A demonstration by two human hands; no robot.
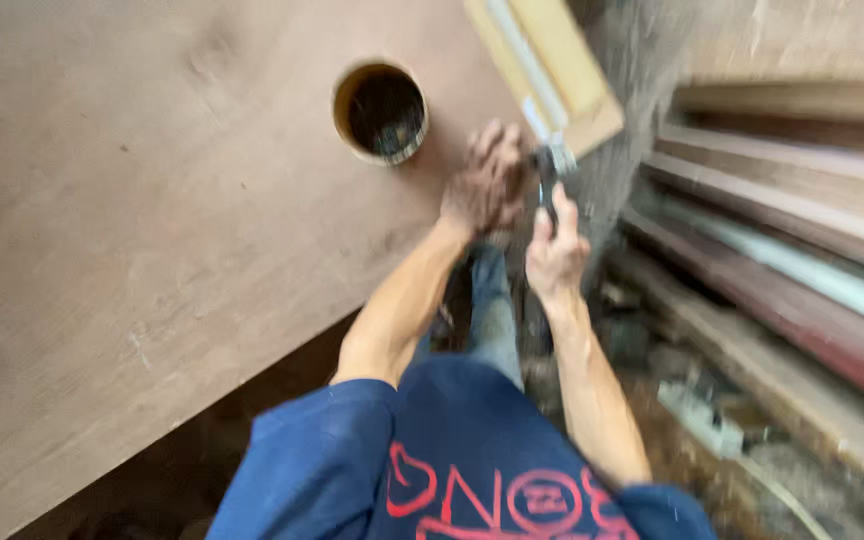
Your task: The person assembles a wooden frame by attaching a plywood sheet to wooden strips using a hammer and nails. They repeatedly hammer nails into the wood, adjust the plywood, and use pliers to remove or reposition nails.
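Observation:
A large brown plywood sheet with a round hole cut through it fills the left of the head view. My left hand rests at the sheet's right edge, fingers curled, next to a small metal tool. My right hand is closed on the dark handle of that tool, just below a pale wooden strip that lies across the sheet's corner. The picture is blurred, so the kind of tool is unclear.
Long wooden planks and boards are stacked along the right side. Debris and scraps lie on the ground below them. My blue shirt and jeans show at the bottom.

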